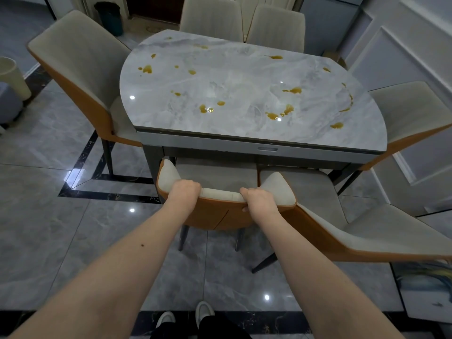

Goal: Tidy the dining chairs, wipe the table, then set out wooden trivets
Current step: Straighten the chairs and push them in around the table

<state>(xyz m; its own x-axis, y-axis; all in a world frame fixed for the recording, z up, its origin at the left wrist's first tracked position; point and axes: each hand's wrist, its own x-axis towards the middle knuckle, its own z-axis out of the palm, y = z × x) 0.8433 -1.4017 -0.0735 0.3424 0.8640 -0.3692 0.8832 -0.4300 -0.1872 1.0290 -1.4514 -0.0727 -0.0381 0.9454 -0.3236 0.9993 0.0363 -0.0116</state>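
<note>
head view: chair being tucked under the table's near edge

left hand (185,192) and right hand (258,200) each curl over the chair (217,214) backrest top for an even push; amber spills (271,115) on the table (232,94) remain unwiped.

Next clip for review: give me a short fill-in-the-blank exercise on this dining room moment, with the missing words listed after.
1. The left hand and the right hand both grip the top edge of the backrest of the grey and orange upholstered ____ nearest the camera.
2. The grey marble-patterned table top is dotted with ____ coloured liquid spills.
3. The dark green bin stands on the ____ beyond the table's far left corner.

Missing words: chair; amber; floor
</note>
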